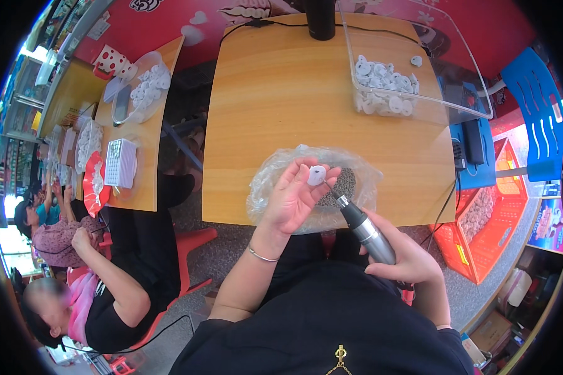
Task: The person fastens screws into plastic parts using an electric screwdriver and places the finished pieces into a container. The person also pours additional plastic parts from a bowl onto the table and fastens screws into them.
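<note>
Pinched between the fingers of my left hand [292, 197] is a small round white plastic piece [317, 175] with a dark spot at its middle. My right hand [410, 253] is wrapped round a silver and black electric screwdriver [370, 235], its bit pointing up and left toward the white piece. Whether the bit touches the piece I cannot tell. Below both hands, an open clear plastic bag [266, 181] lies at the near edge of the table, with many small grey metal parts [346, 186], likely screws, inside it.
A clear plastic bin [413, 100] of white pieces [381, 84] stands far right on the wooden table [269, 94]. A dark cylinder [320, 19] is at the back. An orange crate [481, 219] sits right, below a blue chair [535, 119]. People [100, 294] sit left, beside another table [137, 175].
</note>
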The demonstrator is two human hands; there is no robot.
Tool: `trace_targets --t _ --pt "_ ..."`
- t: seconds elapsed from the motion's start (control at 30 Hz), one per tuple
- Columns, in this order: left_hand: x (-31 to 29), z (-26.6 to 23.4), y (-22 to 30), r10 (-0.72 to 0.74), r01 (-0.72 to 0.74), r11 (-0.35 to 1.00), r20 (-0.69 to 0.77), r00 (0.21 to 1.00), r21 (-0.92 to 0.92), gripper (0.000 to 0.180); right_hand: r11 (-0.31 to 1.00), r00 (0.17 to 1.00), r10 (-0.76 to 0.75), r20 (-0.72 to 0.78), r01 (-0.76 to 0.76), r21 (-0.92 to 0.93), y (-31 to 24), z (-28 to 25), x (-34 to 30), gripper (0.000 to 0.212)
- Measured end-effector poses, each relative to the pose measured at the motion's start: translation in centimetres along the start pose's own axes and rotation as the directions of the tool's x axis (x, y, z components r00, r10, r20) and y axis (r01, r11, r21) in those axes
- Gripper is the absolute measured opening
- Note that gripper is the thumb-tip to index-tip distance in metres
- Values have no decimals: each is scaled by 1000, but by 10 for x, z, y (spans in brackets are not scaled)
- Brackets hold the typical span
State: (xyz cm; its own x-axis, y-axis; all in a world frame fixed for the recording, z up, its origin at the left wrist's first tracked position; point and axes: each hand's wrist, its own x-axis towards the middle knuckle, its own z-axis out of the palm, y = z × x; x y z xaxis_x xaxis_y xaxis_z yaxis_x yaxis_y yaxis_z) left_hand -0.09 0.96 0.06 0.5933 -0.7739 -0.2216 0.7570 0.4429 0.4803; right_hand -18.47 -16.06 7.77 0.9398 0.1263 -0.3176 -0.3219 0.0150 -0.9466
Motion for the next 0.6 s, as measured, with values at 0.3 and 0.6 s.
trace_targets --t 0.3,0.6 --pt "1 -5 -3 23 -22 999 42 999 -27 18 999 998 50 -29 -49 21 1 1 2 88" --pt "2 -6 -4 36 -36 999 74 997 -2 19 998 998 57 -29 -57 3 2 0 3 88"
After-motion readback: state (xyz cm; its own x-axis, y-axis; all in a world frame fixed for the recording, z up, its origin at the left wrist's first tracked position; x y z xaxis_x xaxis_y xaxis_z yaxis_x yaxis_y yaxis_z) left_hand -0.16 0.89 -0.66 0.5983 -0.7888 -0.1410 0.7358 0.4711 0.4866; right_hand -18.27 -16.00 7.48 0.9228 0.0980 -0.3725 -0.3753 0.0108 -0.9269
